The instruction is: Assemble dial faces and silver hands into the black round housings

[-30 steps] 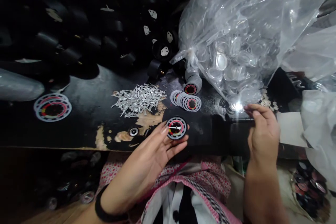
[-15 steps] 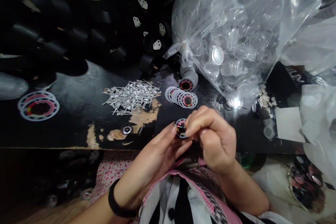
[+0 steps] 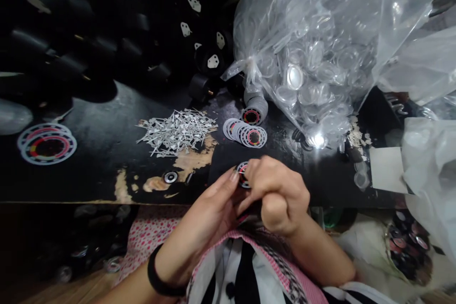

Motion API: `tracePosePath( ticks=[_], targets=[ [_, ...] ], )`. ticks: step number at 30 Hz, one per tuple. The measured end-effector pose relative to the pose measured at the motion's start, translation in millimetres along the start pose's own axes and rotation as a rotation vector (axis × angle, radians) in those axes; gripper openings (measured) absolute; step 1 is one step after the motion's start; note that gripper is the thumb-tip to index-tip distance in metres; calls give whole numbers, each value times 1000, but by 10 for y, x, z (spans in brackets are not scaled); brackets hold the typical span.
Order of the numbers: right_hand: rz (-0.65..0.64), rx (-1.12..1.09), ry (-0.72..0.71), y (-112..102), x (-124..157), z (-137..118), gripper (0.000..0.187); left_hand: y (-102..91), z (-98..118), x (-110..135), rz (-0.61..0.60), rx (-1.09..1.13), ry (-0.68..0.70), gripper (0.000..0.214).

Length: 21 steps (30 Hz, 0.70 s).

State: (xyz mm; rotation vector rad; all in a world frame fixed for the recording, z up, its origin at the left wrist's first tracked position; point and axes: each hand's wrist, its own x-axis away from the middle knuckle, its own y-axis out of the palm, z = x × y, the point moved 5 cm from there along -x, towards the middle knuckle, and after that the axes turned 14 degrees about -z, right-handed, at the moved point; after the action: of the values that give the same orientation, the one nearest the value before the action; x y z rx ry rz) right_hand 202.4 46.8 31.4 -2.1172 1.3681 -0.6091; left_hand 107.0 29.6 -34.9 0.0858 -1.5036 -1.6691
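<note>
My left hand (image 3: 210,213) holds a small round gauge dial (image 3: 242,171) from below, its fingers curled up around the rim. My right hand (image 3: 278,194) is closed over the top of the same dial, thumb and fingers pressed onto its face, so most of the dial is hidden. Both hands hover just above the near edge of the black worktop (image 3: 99,152). A fanned row of more printed dials (image 3: 245,133) lies just beyond them, and a heap of small white pointer needles (image 3: 178,130) lies to its left.
A big clear plastic bag of transparent round covers (image 3: 320,57) fills the back right. Black gauge housings (image 3: 206,64) are piled at the back. Two larger dial rings (image 3: 46,143) lie far left. A small metal ring (image 3: 170,177) sits near my left hand. A white card (image 3: 387,169) lies right.
My right hand came from the clear bag at the right over to the dial in my left hand and closed onto its face. The left hand kept hold of the dial throughout.
</note>
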Motion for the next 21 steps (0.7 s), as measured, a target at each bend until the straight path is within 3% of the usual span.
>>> tracePosePath(
  ticks=[4, 6, 8, 10, 14, 16, 18, 21],
  targets=[
    [42, -238, -285, -133, -124, -241, 21, 12, 6, 20, 7, -32, 16, 22],
    [91, -337, -316, -314, -89, -272, 21, 13, 4, 26, -9, -23, 13, 21],
    [320, -440, -308, -582, 44, -135, 25, 3, 0, 29, -11, -3, 4, 19],
    [604, -485, -248, -813, 232, 169, 26, -26, -7, 30, 18, 25, -6, 17],
    [702, -335, 43, -956, 460, 851, 18, -106, -18, 42, 72, 47, 6, 27],
    [690, -267, 107, -1002, 539, 1013, 18, -151, 17, 56, 112, 15, 58, 33],
    [670, -141, 122, -1050, 589, 961, 18, -175, 97, 77, 171, -52, 143, 35],
    [704, 252, 79, -1049, 595, 514, 16, -109, 237, 117, 239, -164, 261, 32]
  ],
)
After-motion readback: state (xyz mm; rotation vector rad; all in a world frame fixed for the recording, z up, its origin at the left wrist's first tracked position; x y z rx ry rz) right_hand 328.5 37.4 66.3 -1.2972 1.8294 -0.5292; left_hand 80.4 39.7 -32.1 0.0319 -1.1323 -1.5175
